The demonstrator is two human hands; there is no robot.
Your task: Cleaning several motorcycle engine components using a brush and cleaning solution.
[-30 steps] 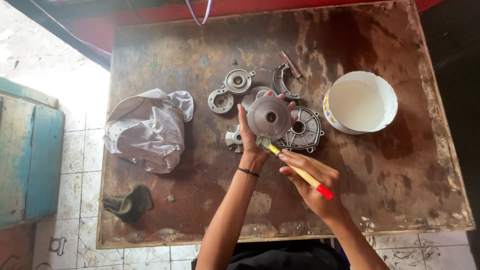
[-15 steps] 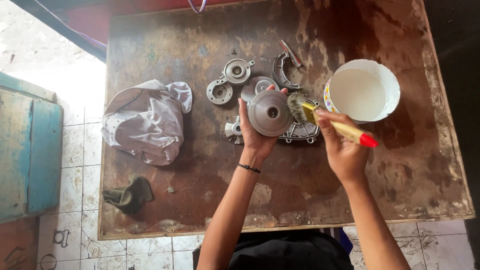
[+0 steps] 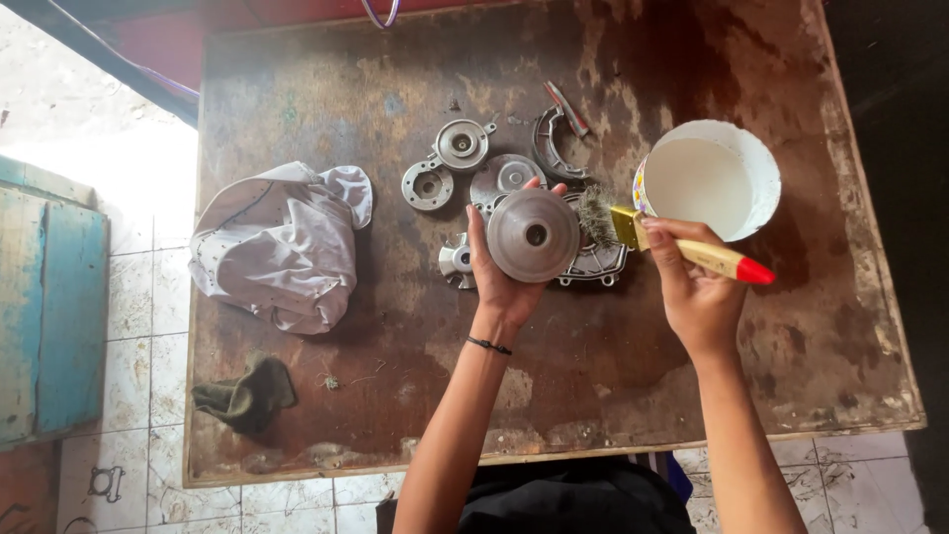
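Observation:
My left hand holds a round grey metal disc with a centre hole, lifted over the worn brown table. My right hand grips a paintbrush with a yellow handle and red end; its bristles sit just right of the disc's edge. Under the disc lies a flat metal cover plate. A white bowl stands just right of the brush.
More metal parts lie behind: a small ring, a round hub, a disc, a curved shoe. A white crumpled cloth and a dark rag lie left. A blue cabinet stands beside the table.
My right hand carried the brush from the near side up and right toward the bowl, then brought its bristles beside the disc. The left hand kept the disc in place.

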